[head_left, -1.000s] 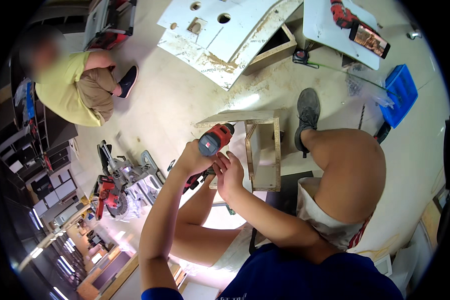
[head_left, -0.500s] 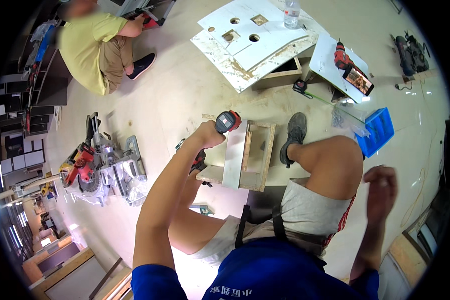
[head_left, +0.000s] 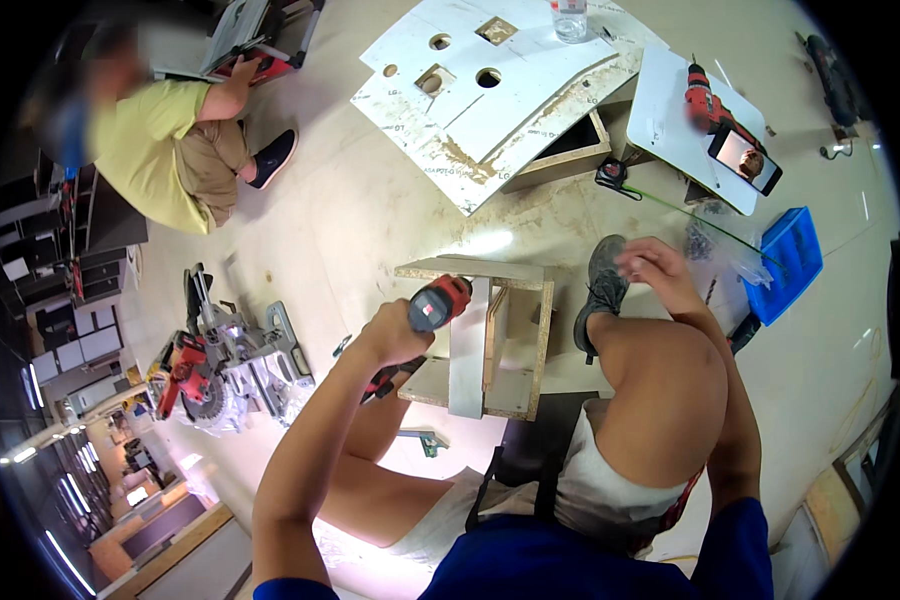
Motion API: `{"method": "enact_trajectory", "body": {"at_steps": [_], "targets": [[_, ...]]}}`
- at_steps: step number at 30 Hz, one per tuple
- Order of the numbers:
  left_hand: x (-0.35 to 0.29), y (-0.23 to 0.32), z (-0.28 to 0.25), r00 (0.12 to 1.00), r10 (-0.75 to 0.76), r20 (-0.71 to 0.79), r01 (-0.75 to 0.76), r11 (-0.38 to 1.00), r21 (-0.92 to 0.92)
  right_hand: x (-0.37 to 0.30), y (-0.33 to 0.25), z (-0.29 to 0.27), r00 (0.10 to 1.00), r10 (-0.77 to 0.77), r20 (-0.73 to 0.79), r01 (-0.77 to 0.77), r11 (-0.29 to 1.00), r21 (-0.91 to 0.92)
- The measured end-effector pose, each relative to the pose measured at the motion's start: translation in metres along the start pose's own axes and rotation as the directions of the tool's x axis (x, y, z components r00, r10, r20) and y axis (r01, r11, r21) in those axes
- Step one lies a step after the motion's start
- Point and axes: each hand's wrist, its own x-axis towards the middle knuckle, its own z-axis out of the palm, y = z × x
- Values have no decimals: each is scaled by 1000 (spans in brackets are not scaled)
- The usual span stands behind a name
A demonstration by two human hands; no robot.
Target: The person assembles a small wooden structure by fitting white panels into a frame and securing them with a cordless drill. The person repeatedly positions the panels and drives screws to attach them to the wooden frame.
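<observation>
My left hand [head_left: 395, 332] is wrapped around a red-and-black cordless drill [head_left: 440, 303]. The drill sits over the upper part of a small wooden frame [head_left: 532, 340], by a pale strip [head_left: 467, 360] that lies across it. Where the drill's tip meets the wood is hidden. My right hand [head_left: 662, 272] hovers beside my dark shoe [head_left: 602, 290], above my raised knee. Its fingers are bent and drawn together; whatever they may pinch is too small to make out.
White boards with cut-outs [head_left: 460, 110] lie beyond the frame. A stool-like white board [head_left: 660, 150] holds another drill [head_left: 703, 98] and a phone [head_left: 745, 160]. Nearby are a tape measure [head_left: 612, 174] and blue tray [head_left: 785, 262]. A mitre saw [head_left: 220, 370] stands left; another person [head_left: 155, 130] crouches behind.
My right hand has moved from right of my knee, leftward and away from me, to beside my shoe. My left hand keeps hold of the drill, now slightly lower left in view.
</observation>
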Motion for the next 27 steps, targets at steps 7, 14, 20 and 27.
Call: {"method": "enact_trajectory", "body": {"at_steps": [7, 14, 20, 27], "targets": [[-4, 8, -10, 991, 131, -13, -131, 990, -57, 106, 55, 46, 876, -133, 463, 371, 798, -475], [-5, 6, -9, 996, 74, 47, -71, 996, -62, 183, 78, 138, 493, -269, 827, 738, 634, -233], [-6, 7, -6, 997, 71, 5, -68, 975, -210, 207, 93, 167, 383, -252, 889, 788, 592, -171], [-7, 12, -13, 993, 116, 15, -113, 984, -139, 196, 108, 177, 400, -350, 847, 814, 560, -154]]}}
